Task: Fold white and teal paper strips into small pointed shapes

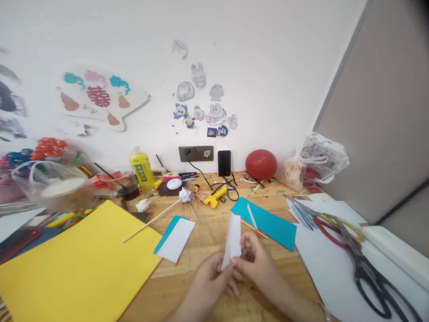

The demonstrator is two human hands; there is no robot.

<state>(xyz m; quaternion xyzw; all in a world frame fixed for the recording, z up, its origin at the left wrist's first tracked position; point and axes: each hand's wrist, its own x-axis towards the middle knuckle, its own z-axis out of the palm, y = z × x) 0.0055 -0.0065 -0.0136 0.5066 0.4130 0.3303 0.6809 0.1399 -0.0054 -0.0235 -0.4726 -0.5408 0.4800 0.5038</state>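
A folded strip of white paper (235, 232) stands upright between my two hands, a crease running along its length. My left hand (214, 273) pinches its lower end. With thumb and fingers my right hand (254, 256) grips the lower right edge. To the left on the wooden table lies a white paper rectangle (178, 241) over a teal one (165, 237). Behind my right hand is a teal paper strip (275, 226) with a narrow white sliver (252, 216) and a thin wooden stick on it.
Yellow paper (83, 264) covers the left side. A stick with a white paper flower (185, 195) crosses its corner. A yellow glue gun (216, 197) and its cable lie at the back, near a red balloon (261, 164). Scissors (360, 264) rest on white sheets at right.
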